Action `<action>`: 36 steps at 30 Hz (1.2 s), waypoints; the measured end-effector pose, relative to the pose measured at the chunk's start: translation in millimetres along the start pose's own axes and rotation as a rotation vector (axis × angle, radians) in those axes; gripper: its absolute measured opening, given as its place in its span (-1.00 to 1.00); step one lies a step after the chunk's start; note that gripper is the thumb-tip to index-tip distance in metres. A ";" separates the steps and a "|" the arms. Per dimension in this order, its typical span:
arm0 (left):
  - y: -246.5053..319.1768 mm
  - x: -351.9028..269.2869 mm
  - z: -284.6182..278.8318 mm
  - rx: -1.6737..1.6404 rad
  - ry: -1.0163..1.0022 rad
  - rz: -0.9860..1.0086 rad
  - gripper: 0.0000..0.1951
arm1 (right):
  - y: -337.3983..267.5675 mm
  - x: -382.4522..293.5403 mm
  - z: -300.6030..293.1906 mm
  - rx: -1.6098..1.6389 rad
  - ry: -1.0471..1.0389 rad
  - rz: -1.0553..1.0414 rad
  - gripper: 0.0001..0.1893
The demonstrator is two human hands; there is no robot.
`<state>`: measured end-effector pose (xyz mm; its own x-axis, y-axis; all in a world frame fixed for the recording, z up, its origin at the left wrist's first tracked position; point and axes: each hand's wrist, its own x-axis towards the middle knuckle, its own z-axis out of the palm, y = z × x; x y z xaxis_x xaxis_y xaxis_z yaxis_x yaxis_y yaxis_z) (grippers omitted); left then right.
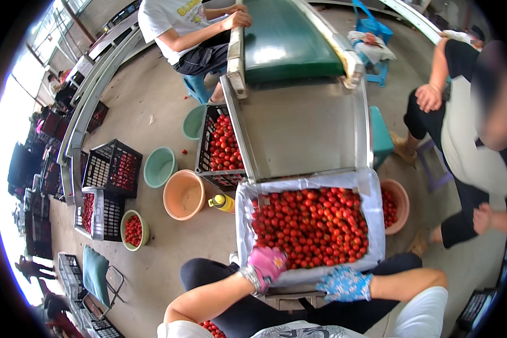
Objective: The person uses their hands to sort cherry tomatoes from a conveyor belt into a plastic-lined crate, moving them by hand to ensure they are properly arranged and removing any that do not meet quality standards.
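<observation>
A crate lined with pale cloth (246, 228) stands before my knees, filled with small red tomatoes (308, 224). My left hand (267, 267), in a pink glove with a flower print, lies over the crate's near left edge beside the tomatoes. Its fingertips are hard to make out, so I cannot tell whether they hold anything. At the near right rim is my right hand (345, 284) in a blue patterned glove, fingers apart against the lining with no tomato visible in them. A metal chute (304, 131) slopes from a green conveyor belt (291, 42) to the crate's far side.
Left of the chute stands a black crate of tomatoes (199, 156). Nearby are an orange basin (183, 195), a green basin (159, 167) and a yellow bottle (223, 203). A pink basin (399, 207) sits right. One person (181, 34) sits by the belt, another (464, 126) at right.
</observation>
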<state>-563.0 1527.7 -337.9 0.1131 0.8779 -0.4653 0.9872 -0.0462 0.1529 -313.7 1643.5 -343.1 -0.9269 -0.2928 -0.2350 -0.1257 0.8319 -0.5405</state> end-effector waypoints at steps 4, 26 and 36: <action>-9.2 16.9 8.4 -0.196 -0.144 0.120 -0.85 | 21.7 -0.6 -29.9 0.212 -0.188 0.062 -0.57; 67.2 -56.6 -19.3 -0.689 -0.367 -0.113 -0.83 | -28.8 2.5 -82.1 0.557 0.342 0.805 -0.69; 48.2 -216.1 -198.6 -1.168 0.059 -0.590 -0.77 | -118.5 -98.6 -222.4 0.629 0.103 0.981 -0.63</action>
<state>-562.2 1430.4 -56.8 -0.3343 0.6448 -0.6873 0.2029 0.7614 0.6157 -286.1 1678.5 -76.2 -0.5569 0.4094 -0.7227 0.8304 0.2910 -0.4751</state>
